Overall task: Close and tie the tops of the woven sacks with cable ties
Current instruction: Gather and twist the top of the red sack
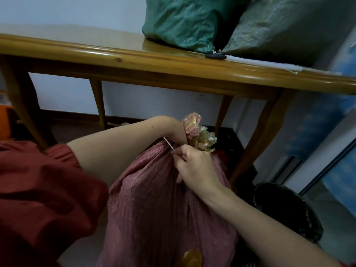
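The left hand (178,132) is gripping the gathered neck of the pink woven sack (154,199), which is standing on the floor in front of the tabletop (115,54), with its ruffled top (196,130) sticking up just above the fist. The right hand (194,166) is pinching the white cable tie (168,143) right at that neck, fingers curled around it.

To do this step well, the left hand should be keeping the neck squeezed tight while the right is drawing the tie's tail straight out, so the loop is biting below the ruffle and not slipping off it.

Counting: one pink sack being tied, one cable tie in the hands, and two green sacks (181,22) (279,29) sitting on the tabletop. The pale strips (289,65) lying beside them are possibly spare ties, though blur is hiding the detail.
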